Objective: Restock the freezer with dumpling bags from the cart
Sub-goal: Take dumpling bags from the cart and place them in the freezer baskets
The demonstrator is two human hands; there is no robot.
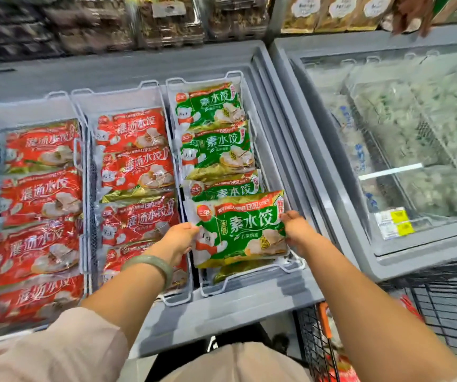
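Note:
A green dumpling bag (239, 228) hangs over the near end of the right-hand white basket (290, 267) in the open freezer (222, 312). My left hand (179, 241) grips its left edge and my right hand (297, 230) grips its right edge. Three more green bags (213, 125) lie in a row further back in that basket. Red dumpling bags (136, 172) fill the middle basket, and more red bags (38, 194) fill the left one. The wire cart (315, 343) stands at the lower right, its contents mostly hidden.
To the right stands a second freezer (387, 260) under a frosted glass lid, with yellow price tags (395, 221) at its near corner. Shelves of packaged goods (166, 20) run along the back. A dark crate (447, 304) sits beside the cart.

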